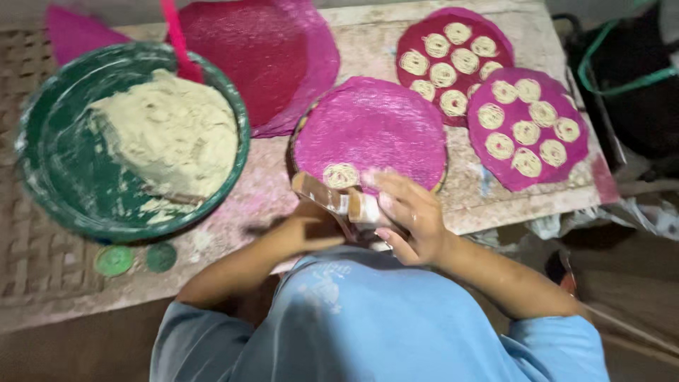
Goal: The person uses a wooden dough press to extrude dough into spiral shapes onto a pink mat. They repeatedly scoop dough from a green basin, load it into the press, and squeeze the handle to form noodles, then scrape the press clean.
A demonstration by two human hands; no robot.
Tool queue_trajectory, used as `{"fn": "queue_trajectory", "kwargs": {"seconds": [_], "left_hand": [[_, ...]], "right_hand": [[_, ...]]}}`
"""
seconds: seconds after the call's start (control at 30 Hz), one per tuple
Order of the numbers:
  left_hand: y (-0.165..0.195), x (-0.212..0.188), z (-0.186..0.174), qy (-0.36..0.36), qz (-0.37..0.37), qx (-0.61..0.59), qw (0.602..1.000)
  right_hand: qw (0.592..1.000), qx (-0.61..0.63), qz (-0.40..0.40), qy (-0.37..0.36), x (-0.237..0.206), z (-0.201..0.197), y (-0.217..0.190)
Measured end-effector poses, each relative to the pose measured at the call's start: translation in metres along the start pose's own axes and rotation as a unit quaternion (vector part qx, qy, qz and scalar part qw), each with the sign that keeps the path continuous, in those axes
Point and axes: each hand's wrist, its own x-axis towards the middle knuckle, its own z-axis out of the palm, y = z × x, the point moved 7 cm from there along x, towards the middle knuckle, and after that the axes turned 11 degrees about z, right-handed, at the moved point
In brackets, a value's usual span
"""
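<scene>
**Both hands on a wooden press over a pink mat**

A wooden noodle press (338, 200) is held low in the middle of the view, just over the near edge of a round pink woven mat (371, 131). The right hand (410, 219) wraps around the press from the right, fingers curled and closed on its body. The left hand (300, 233) grips it from the left and below; motion blur hides how its fingers lie, though it appears closed on the handle. One small coil of pale noodle strands (341, 175) sits on the mat right by the press; the rest of that mat is bare.

To the right lie two more pink mats, each carrying noodle coils: the nearer one (527, 127) overlaps the edge of the farther one (453, 60). Behind the central mat, a stack of pink mats (262, 56) rests flat. On the left stands a large green bowl (49, 163) holding a mound of pale dough (170, 134), with a pink handle (177, 39) leaning at its far rim. Two small green discs (138, 259) lie just in front of the bowl. Everything rests on a worn, flour-dusted wooden table (495, 205). The person wears a light blue shirt (375, 325).
</scene>
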Motion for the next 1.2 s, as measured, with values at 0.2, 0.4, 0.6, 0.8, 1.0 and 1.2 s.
{"fn": "queue_trajectory", "kwargs": {"seconds": [0.2, 0.4, 0.6, 0.8, 1.0, 1.2], "left_hand": [[-0.024, 0.034, -0.01, -0.015, 0.054, -0.142, 0.988], [-0.111, 0.082, -0.02, 0.021, 0.18, -0.474, 0.862], [-0.266, 0.099, -0.004, 0.322, -0.097, -0.366, 0.868], [-0.282, 0.051, 0.031, 0.409, -0.099, -0.263, 0.868], [-0.263, -0.002, 0.088, 0.492, -0.115, -0.353, 0.787], [-0.211, 0.025, 0.0, 0.484, 0.227, -0.51, 0.674]], "right_hand": [[0.735, 0.428, 0.397, -0.345, -0.067, 0.009, 0.089], [0.752, 0.365, 0.521, -0.17, -0.137, 0.034, 0.132], [0.786, 0.419, 0.455, -0.016, -0.132, 0.018, 0.133], [0.761, 0.471, 0.446, 0.02, -0.119, 0.012, 0.14], [0.783, 0.378, 0.491, -0.059, -0.115, 0.017, 0.164], [0.694, 0.465, 0.487, -0.255, -0.081, 0.053, 0.161]]}}
